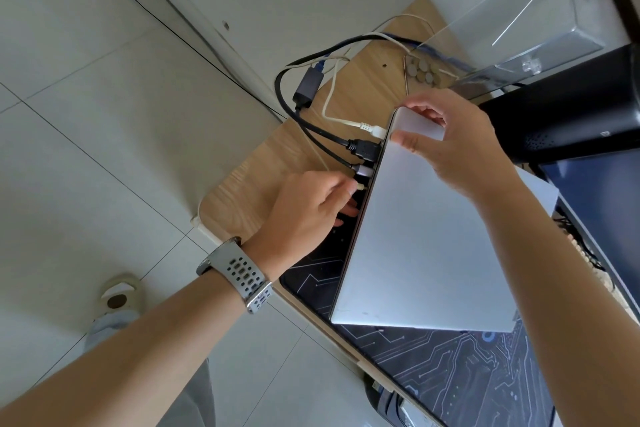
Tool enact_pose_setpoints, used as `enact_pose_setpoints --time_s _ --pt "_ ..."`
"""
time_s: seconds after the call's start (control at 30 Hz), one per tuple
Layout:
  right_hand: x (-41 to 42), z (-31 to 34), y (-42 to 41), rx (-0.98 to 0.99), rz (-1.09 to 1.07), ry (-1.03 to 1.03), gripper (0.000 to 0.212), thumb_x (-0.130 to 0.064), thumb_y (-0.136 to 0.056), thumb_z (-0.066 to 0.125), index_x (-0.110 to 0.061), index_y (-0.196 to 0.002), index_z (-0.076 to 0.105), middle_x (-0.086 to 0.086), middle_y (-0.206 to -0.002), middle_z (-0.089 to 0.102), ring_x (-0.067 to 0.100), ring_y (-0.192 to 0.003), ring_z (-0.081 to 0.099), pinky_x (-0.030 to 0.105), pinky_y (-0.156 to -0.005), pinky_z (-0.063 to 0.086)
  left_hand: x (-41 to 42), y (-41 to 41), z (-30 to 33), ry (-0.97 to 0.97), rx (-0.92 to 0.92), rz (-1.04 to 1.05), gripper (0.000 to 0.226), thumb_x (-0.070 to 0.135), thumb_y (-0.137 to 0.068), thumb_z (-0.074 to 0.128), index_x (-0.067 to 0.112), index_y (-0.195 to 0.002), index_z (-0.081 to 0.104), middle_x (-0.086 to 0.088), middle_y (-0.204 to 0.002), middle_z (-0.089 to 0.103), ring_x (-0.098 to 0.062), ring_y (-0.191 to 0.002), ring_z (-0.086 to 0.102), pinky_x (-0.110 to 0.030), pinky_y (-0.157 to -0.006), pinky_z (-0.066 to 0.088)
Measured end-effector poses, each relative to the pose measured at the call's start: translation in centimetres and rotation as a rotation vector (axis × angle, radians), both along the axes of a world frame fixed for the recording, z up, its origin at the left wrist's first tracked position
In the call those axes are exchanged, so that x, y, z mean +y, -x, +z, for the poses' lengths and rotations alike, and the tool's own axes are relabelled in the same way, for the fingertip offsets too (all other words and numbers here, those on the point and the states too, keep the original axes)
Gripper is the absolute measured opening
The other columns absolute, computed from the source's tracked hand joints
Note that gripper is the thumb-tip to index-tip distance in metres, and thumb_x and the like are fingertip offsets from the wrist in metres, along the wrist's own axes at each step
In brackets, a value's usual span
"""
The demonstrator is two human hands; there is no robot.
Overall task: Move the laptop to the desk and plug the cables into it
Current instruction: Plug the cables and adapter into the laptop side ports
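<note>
Near the surface's left edge, left hand (304, 215) pinches a small plug (360, 186) at the laptop (426, 236) side, right hand (457, 146) clamps the lid corner; misaligned push could bend the plug or shove the laptop.

one head camera looks steeply down, tilted, from close above the bench (242, 180) corner, with floor (104, 149) at left.

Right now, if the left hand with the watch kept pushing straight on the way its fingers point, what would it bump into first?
Most likely the side edge of the closed laptop. The left hand pinches a small plug aimed at that edge, just below the silver plug already seated there. Depth is hard to judge, but nothing seems to lie between.
</note>
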State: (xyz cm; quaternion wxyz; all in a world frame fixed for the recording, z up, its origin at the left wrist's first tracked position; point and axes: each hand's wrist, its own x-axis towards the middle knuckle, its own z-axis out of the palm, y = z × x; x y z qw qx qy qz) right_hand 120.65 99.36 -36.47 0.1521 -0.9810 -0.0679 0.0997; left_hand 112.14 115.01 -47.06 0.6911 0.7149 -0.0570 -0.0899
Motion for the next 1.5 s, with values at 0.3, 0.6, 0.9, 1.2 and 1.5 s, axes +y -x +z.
enact_pose_setpoints --time_s 0.3,0.6,0.9,1.2,1.5 --pt "-0.1 -0.4 -0.2 0.036 -0.007 -0.097 0.033 -0.025 -0.08 0.074 -0.022 -0.109 0.06 -0.008 -0.102 0.06 0.01 -0.1 0.055 0.014 -0.081 0.039 -1.1 -0.4 1.9 0.641 0.818 -0.07 0.025 0.027 -0.1 0.046 0.015 -0.112 0.064 -0.002 -0.108 0.074 -0.017 -0.101 0.069 -0.036 -0.094 0.05" --pt "0.0 -0.7 -0.5 0.036 -0.072 -0.174 0.032 -0.018 -0.075 0.078 -0.026 -0.1 0.06 -0.011 -0.093 0.062 0.009 -0.092 0.058 0.023 -0.078 0.045 -1.6 -0.6 2.3 0.658 0.857 -0.018 0.021 0.023 -0.099 0.048 0.017 -0.101 0.068 -0.001 -0.095 0.073 -0.016 -0.086 0.068 -0.034 -0.081 0.053" --pt "0.1 -0.7 -0.6 0.033 -0.094 -0.188 0.031 -0.016 -0.074 0.078 -0.024 -0.1 0.062 -0.012 -0.091 0.062 0.005 -0.09 0.057 0.021 -0.076 0.046 -1.8 -0.6 2.5 0.67 0.881 0.063 0.017 0.02 -0.096 0.054 0.018 -0.094 0.071 0.002 -0.085 0.075 -0.013 -0.08 0.07 -0.032 -0.083 0.053" --pt "0.2 -0.7 -0.6 0.022 -0.088 -0.165 0.035 -0.015 -0.075 0.078 -0.022 -0.105 0.062 -0.006 -0.097 0.063 0.01 -0.093 0.058 0.022 -0.078 0.047 -1.8 -0.7 2.2 0.707 0.911 0.071 0.012 0.018 -0.094 0.056 0.018 -0.089 0.067 -0.001 -0.087 0.074 -0.016 -0.083 0.07 -0.036 -0.088 0.052" --pt "0.2 -0.6 -0.8 0.03 -0.1 -0.156 0.035 -0.016 -0.074 0.079 -0.022 -0.104 0.062 -0.005 -0.097 0.063 0.008 -0.092 0.058 0.021 -0.077 0.046 -1.7 -1.0 2.1 0.694 0.965 0.056 0.013 0.018 -0.093 0.058 0.021 -0.082 0.065 0.001 -0.088 0.074 -0.016 -0.086 0.07 -0.034 -0.087 0.051"
